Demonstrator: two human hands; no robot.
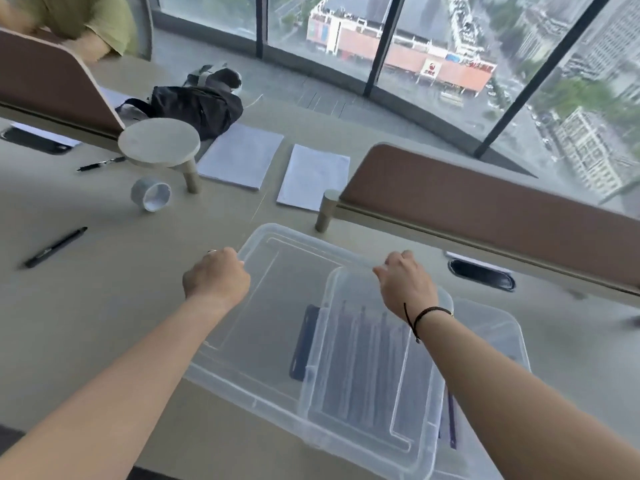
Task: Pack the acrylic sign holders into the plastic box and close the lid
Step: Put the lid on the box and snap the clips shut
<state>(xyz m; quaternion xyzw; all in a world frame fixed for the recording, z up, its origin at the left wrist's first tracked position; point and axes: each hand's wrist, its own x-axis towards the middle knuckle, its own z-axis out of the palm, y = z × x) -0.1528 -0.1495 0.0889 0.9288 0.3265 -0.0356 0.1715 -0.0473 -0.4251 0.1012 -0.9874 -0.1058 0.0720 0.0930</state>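
Observation:
A clear plastic lid (263,306) hangs tilted over the table, shifted left of the clear plastic box (485,327) beneath it. My left hand (216,275) grips the lid's far left edge. My right hand (407,282) grips the lid's far edge further right. Through the lid I see several acrylic sign holders (360,362) with dark edges standing side by side in the box. The box's right rim and one dark strip show past the lid.
A tape roll (151,194), two black pens (55,247) and two paper stacks (313,176) lie on the beige table. A round stand (159,142), a black bag (197,105) and brown dividers (485,209) stand behind. A person in green sits far left.

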